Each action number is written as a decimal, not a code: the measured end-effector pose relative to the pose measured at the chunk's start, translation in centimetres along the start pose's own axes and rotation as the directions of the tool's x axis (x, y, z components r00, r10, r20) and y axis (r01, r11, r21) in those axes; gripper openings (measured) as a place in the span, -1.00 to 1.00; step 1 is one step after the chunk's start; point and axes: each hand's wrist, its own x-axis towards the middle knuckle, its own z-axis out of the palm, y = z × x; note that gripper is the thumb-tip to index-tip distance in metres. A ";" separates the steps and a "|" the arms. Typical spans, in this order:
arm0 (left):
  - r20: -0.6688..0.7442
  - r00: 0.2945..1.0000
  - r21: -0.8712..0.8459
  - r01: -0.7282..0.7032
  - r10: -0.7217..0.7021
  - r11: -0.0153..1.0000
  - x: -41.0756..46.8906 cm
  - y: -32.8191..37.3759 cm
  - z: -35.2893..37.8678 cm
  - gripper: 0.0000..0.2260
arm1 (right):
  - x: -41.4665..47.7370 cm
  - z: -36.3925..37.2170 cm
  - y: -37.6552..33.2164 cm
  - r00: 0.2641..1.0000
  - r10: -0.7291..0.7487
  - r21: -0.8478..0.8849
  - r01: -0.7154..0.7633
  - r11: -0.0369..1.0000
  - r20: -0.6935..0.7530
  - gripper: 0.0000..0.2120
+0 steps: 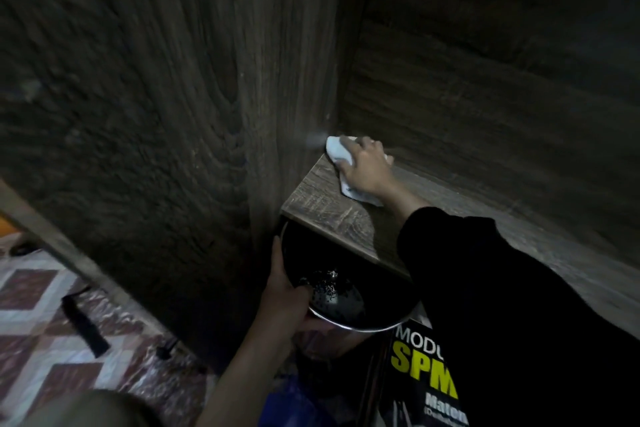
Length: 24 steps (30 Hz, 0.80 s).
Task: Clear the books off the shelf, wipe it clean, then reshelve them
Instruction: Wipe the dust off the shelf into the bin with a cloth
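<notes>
Dark wood-grain panels enclose the work area; the side panel (214, 114) meets the shelf (322, 198) at a shadowed back corner.

1. Position. The right hand (367, 166) bears down on a white cloth (335, 149) at the back left of the shelf, close to the corner. Its grip is closed over the bunched cloth, fingers curled on top. No books stand on the visible part of the shelf, so the step in hand is judged to be the wipe.
2. Support. The left hand (287, 291) holds a dark bowl (349, 325) just below the shelf's front edge, its grip clasping the rim with the thumb inside. Something wet glints at the bottom.
3. Technique. Work the cloth into the corner seam first, then draw overlapping strokes toward the front edge. Keep the pressure even and the bowl level and under the edge, where it could catch anything swept off.
4. Caution. One book (422, 367) shows at lower right, below the shelf and just beside the bowl. Avoid tipping liquid onto its cover.
5. Reshelve only once the board looks dry.
</notes>
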 end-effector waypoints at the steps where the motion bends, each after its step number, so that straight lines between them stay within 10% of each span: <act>1: -0.002 1.000 0.009 -0.010 0.010 1.000 0.2 -0.1 -0.1 -0.15 | 0.0 0.4 -0.5 0.998 -0.019 -0.066 0.023 0.998 0.056 -0.50; 16: -0.016 1.000 0.021 -0.012 0.012 1.000 -0.2 0.3 -0.1 -0.15 | -12.2 -0.1 1.7 0.819 -0.572 0.226 0.550 0.804 0.039 -0.55; 19: -0.023 1.000 0.013 0.003 -0.003 1.000 -0.7 0.8 -0.1 -0.15 | -11.2 -1.7 3.8 0.914 -0.388 0.412 0.402 0.818 -0.120 -0.59; 24: -0.014 1.000 0.012 0.004 -0.004 1.000 -1.0 0.7 -0.1 -0.16 | -11.6 -0.3 5.3 0.977 0.139 0.155 -0.114 0.981 -0.161 -0.46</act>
